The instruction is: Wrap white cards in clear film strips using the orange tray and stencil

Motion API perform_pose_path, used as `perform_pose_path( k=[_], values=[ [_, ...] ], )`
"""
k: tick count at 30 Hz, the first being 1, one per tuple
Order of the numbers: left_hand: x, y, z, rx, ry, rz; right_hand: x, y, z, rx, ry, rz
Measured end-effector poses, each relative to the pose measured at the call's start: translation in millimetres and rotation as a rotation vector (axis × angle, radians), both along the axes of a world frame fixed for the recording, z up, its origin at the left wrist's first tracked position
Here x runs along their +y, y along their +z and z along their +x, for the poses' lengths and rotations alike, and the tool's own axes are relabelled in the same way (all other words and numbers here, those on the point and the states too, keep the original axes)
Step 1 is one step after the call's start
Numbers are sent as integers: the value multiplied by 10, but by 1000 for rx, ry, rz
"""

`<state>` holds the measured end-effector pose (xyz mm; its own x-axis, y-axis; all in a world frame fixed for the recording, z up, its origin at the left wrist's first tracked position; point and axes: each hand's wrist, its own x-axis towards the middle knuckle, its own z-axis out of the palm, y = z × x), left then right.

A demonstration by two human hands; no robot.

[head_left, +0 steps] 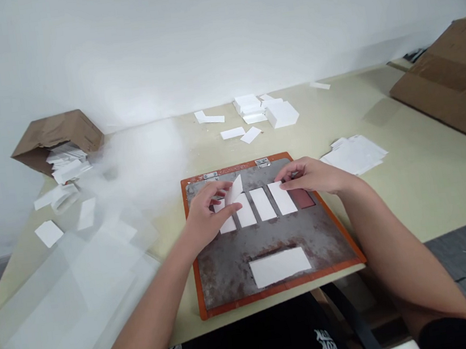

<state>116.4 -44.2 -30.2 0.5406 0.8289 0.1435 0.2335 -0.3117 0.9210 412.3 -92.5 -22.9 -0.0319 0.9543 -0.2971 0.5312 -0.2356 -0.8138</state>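
Observation:
My left hand (208,215) pinches a small white card (234,190), tilted up over the left part of a grey metal plate. My right hand (308,176) has its thumb and fingertips at the upper corner of another white card (282,199), which lies over a slot in the plate. Similar cards fill the slots to its left, including a white card (263,203) and a white card (245,212); the leftmost is partly hidden by my left hand. The rightmost slot (303,198) shows reddish brown. A wider white piece (280,266) lies near the plate's front.
The hinged metal plate (225,278) sits on an orange board (192,248). White card stacks (283,114) stand behind; loose white sheets (355,155) lie right. A cardboard box (67,127) spills cards at left, near translucent sheets (73,298). A larger carton (452,77) stands right.

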Motion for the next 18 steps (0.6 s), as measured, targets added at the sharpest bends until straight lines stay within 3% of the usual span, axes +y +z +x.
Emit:
perform_pose_path(
  k=[18],
  values=[
    [-8,-7,-15,19,0,7,-74,98,20,12,71,-79]
  ],
)
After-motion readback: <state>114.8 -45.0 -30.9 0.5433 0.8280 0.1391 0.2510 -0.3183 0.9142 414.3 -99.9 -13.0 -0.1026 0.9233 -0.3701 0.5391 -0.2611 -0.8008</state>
